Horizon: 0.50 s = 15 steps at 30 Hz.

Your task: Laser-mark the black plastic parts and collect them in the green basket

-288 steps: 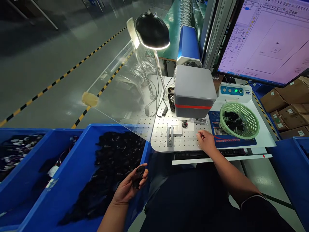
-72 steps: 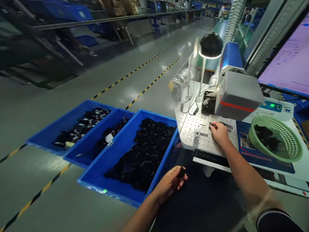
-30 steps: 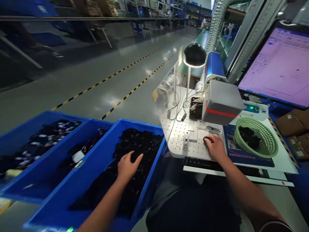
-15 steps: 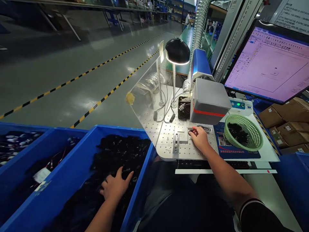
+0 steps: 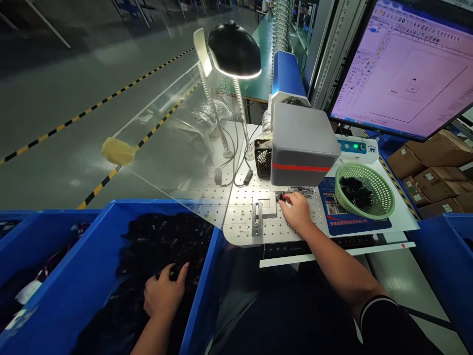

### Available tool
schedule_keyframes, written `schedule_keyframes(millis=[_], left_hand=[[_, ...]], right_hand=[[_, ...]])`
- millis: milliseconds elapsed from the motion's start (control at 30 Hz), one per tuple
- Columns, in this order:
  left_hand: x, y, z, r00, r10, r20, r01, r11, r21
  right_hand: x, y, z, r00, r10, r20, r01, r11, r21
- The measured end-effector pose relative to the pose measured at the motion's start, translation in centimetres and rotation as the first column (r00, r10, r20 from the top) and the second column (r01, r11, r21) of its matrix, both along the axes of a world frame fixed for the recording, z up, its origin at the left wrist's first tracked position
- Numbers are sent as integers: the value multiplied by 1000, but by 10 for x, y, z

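Our right hand has its grip pinched on a small, round, black part at its ten o'clock, on the silvery metal bench full of holes — maybe to keep it still. It looks round, so we see no long axis or pointing end. At eight o'clock, our left hand touches shiny black parts in the blue plastic bin — we can't tell if it holds one.
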<state>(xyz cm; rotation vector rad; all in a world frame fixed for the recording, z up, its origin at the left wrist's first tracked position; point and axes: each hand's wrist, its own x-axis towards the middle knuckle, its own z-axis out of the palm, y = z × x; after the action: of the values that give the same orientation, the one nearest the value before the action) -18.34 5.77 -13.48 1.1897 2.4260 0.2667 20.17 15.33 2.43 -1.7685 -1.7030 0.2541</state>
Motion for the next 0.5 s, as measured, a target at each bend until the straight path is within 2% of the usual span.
schedule_keyframes(millis=[500], left_hand=[[9,-4,8,994,107,23,-107,994,-4]], right_hand=[[-1,1,1,1000,-10,-2,10,1000,-17]])
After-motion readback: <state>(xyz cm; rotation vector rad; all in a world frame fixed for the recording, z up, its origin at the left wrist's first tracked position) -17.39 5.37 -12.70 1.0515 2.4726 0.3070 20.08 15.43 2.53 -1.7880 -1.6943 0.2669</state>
